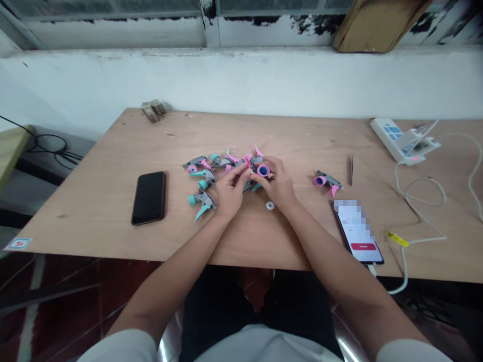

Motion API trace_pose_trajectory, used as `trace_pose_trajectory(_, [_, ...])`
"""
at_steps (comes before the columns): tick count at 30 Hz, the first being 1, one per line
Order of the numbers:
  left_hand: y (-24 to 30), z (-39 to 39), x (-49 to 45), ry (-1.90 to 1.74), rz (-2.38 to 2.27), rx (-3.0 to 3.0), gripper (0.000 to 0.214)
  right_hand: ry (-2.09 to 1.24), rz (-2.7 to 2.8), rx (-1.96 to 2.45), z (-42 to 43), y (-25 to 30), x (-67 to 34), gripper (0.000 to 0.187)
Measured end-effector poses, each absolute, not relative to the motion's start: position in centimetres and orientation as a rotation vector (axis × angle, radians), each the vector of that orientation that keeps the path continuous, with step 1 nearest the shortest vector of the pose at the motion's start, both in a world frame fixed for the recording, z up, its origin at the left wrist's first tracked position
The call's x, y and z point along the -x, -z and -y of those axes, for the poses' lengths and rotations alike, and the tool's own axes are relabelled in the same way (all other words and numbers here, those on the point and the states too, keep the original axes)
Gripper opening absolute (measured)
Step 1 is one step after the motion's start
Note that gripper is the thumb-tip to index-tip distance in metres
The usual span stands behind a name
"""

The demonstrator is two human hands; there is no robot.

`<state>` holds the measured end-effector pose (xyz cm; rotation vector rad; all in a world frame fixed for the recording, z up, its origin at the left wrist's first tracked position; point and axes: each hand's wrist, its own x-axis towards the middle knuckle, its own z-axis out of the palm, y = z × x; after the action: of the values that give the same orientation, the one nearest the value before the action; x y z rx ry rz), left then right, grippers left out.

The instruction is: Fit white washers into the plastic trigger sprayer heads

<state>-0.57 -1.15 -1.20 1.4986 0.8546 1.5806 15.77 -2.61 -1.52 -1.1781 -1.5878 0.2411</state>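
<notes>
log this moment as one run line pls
left hand: pinches small pale part | right hand: holds pink sprayer collar | nearby: trigger sprayer heads, white washer

Pink sprayer collar (pixel 263 171) with blue centre gripped by right hand (pixel 274 185); small pale piece (pixel 250 172) pinched by left hand (pixel 230 191), just beside collar. Pile of grey trigger sprayer heads (pixel 202 201) with teal and pink parts seen under hands on wooden desk (pixel 94 201). White washer (pixel 269 205) placed near right hand. Separate pink-trimmed sprayer head (pixel 326 180) and tweezers (pixel 350 168) laid to right; black smartphone (pixel 149 197) laid to left; lit smartphone (pixel 358 234) and power strip (pixel 394 138) placed at right.
</notes>
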Motion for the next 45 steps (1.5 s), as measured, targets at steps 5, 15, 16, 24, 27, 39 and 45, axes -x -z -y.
trace_pose_trajectory(5, [0.5, 1.8, 0.8, -1.714, -0.95, -1.508, 0.029, -0.069, 1.727, 1.102, 2.3, 1.6, -15.8, 0.028])
trace_pose_trajectory(15, [0.4, 1.7, 1.0, -1.73, -1.04, -1.869, 0.018, -0.075, 1.792, 1.089, 2.4, 1.6, -15.6, 0.029])
trace_pose_trajectory(16, [0.4, 1.7, 1.1, -1.726, -1.069, -1.905, 0.02, -0.092, 1.793, 1.076, 2.4, 1.5, -15.6, 0.029])
trace_pose_trajectory(24, [-0.1, 2.1, 1.6, -1.686, -1.084, -2.104, 0.023, -0.135, 1.698, 1.109, 2.6, 1.2, -15.8, 0.03])
trace_pose_trajectory(27, [0.0, 2.1, 1.6, -1.679, -1.082, -2.091, 0.02, -0.138, 1.694, 1.101, 2.6, 1.3, -15.8, 0.03])
trace_pose_trajectory(39, [0.6, 1.9, 1.6, -1.653, -1.054, -2.099, 0.016, -0.097, 1.73, 1.064, 2.4, 1.6, -16.0, 0.03])
trace_pose_trajectory(45, [0.6, 1.9, 1.5, -1.652, -1.112, -2.077, 0.011, -0.064, 1.781, 1.082, 2.3, 1.7, -16.0, 0.031])
